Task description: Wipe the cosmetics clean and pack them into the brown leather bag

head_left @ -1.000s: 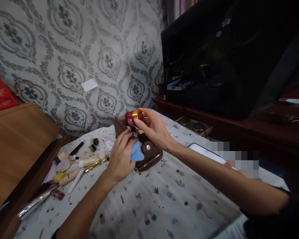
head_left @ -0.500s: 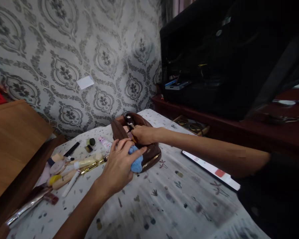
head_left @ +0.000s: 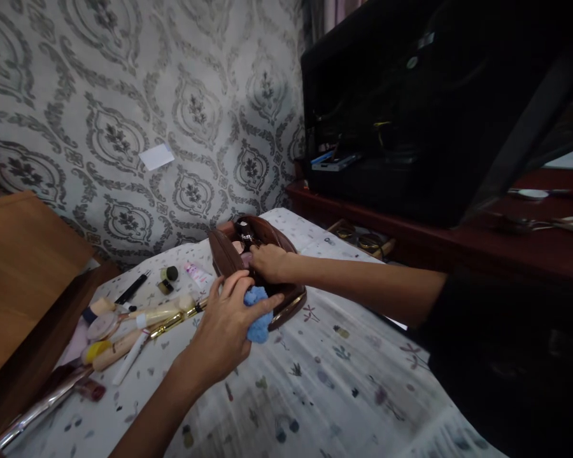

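Two hands are at work over a brown pouch (head_left: pixel 262 280) that sits on the bed (head_left: pixel 315 381), toward its far edge near the patterned wall (head_left: pixel 124 95). I see my left hand (head_left: pixel 226 331) resting against the pouch's near side, its grip closed around a small blue cloth (head_left: pixel 258 315), which is bunched between the thumb and the fingers (head_left: pixel 241 286); the cloth touches the pouch's front. My right hand (head_left: pixel 270 262) reaches across from the right edge of the bed, with its fingertips dipped into the open mouth of the pouch. I cannot tell whether that grip is apart or together, since the fingertips are hidden inside the opening. A dark round cap (head_left: pixel 243 228) shows just above that hand, inside the pouch's mouth.

Left of the pouch, along the bed's left edge, lies a scatter of cosmetics: a black pencil (head_left: pixel 131 289), a small dark jar (head_left: pixel 170 273), a pink-and-white tube (head_left: pixel 195 273), a gold-trimmed stick (head_left: pixel 174 321), a pale tube (head_left: pixel 160 313), a round compact (head_left: pixel 102 326) and a wooden-handled brush (head_left: pixel 117 348). They sit close together, several touching, and all lie apart from the pouch except the gold-trimmed stick, whose end comes near my left hand. A silver handle (head_left: pixel 33 410) lies at the near left corner.

A wooden board (head_left: pixel 23 267) leans beside the bed's left edge. Beyond the far right edge stands a dark red cabinet (head_left: pixel 458 245) with a black screen (head_left: pixel 410 114) on it.
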Tool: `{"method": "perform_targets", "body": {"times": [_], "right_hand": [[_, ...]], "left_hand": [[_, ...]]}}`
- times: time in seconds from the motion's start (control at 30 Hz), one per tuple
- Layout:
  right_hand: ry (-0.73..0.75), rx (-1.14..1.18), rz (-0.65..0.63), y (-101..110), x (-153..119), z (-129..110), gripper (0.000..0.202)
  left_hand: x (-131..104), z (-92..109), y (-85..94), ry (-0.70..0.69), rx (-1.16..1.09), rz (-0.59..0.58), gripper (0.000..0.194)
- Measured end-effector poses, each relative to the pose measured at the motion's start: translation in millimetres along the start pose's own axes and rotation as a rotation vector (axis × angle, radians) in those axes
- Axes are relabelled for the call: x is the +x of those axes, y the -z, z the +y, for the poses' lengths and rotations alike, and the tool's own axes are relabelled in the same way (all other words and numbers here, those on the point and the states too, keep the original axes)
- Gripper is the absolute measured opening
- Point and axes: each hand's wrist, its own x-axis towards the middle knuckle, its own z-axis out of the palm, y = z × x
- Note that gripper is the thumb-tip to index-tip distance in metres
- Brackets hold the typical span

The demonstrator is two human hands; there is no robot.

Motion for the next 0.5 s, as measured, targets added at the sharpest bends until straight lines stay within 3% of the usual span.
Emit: {"method": "perform_targets", "body": {"times": [0.5], "right_hand": [[0.018,-0.123,-0.036,-3.2,7.2,-5.3,0.028]], "left_hand": [[-2.0,-0.3,-1.7,0.004,0.014,-0.033,0.086]]}}
